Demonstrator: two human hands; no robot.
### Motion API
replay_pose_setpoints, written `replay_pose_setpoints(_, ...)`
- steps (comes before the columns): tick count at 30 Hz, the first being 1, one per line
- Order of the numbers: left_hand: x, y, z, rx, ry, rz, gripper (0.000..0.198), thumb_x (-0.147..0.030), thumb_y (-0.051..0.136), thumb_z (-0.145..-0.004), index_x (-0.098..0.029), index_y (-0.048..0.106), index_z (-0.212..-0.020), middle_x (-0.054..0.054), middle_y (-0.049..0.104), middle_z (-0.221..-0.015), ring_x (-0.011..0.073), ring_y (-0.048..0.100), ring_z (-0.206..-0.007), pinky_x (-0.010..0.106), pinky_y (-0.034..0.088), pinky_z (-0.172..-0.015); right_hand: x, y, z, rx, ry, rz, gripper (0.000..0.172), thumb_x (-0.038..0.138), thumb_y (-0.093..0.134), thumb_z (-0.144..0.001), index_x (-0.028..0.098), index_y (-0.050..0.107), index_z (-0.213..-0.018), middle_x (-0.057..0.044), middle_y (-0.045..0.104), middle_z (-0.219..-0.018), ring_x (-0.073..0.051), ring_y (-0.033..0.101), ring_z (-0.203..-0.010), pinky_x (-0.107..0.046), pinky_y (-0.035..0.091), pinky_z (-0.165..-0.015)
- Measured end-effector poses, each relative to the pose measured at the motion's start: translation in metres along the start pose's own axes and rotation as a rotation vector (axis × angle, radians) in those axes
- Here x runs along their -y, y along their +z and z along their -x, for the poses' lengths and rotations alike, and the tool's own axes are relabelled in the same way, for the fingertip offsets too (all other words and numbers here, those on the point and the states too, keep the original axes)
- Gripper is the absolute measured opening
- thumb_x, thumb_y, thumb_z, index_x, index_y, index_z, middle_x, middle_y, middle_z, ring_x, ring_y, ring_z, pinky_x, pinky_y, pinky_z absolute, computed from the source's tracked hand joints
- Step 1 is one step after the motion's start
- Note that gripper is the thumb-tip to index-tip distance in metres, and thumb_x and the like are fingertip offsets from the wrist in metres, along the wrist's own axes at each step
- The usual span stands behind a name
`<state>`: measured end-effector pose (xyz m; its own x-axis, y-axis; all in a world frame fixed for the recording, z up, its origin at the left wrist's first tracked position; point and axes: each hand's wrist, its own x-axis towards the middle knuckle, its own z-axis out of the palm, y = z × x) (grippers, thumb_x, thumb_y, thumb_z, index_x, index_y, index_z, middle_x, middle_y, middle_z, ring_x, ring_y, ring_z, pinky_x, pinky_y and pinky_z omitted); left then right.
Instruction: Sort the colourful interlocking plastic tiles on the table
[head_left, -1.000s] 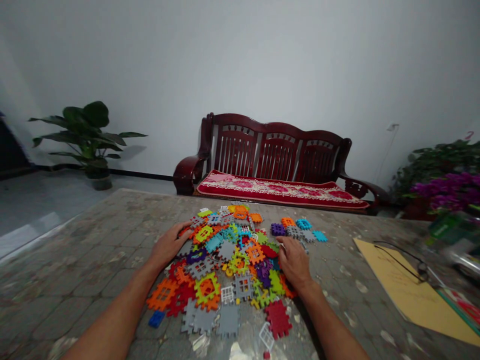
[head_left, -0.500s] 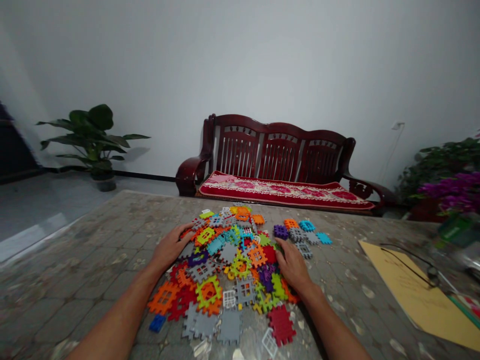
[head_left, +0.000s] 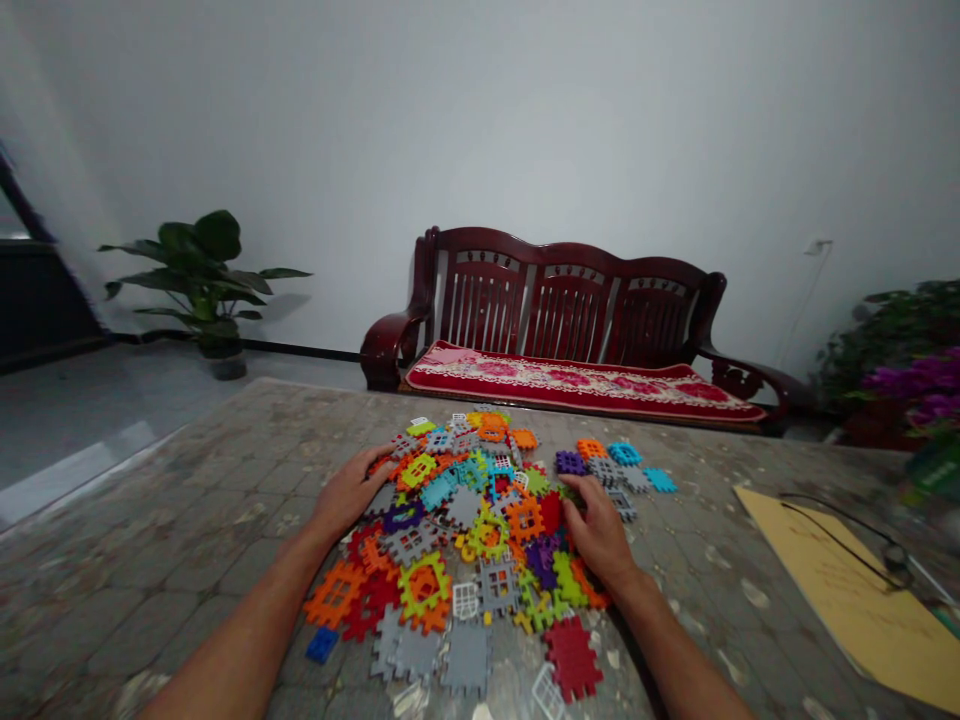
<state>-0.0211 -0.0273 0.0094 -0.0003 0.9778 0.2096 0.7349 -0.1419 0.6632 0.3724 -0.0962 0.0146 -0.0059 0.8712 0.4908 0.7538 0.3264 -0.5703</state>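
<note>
A pile of colourful interlocking plastic pieces lies on the patterned table covering. My left hand rests at the pile's left edge, fingers apart, touching orange and grey pieces and gripping none. At the right edge is my right hand, its fingers spread beside a red square piece. Just beyond it sits a small group with a purple piece, an orange piece and blue pieces. Nearest me are a red square and a grey square.
A yellow envelope-like sheet lies on the right with black-framed glasses on it. Past the table stands a dark red wooden bench. A potted plant is at the left, purple flowers at the right.
The whole scene has shifted slightly right in view as the camera turned a little left. Both hands stay at the pile's sides, in nearly the same pose.
</note>
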Motion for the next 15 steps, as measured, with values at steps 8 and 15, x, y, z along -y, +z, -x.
replay_pose_setpoints(8,0.0,0.0,0.0,-0.005,-0.002,-0.002,0.058,-0.055,0.041,-0.085,-0.02,0.062,-0.126,0.009,0.063,-0.132,0.0281,0.058,-0.12,0.043,0.042,-0.105,0.002,-0.004,0.0,-0.029,-0.089,-0.005,0.018,0.017,0.047,-0.082,0.022,0.061,-0.092,-0.006,0.064,-0.093,-0.02,0.061,-0.09,-0.03,0.049,-0.081)
replay_pose_setpoints(15,0.002,0.001,-0.001,0.004,-0.006,-0.026,0.058,-0.056,0.04,-0.086,-0.021,0.061,-0.127,0.008,0.062,-0.133,0.0277,0.057,-0.121,0.043,0.041,-0.106,0.006,-0.011,0.003,0.065,-0.162,-0.015,0.018,0.014,0.048,-0.079,0.022,0.058,-0.091,-0.004,0.064,-0.091,-0.019,0.06,-0.089,-0.03,0.047,-0.082)
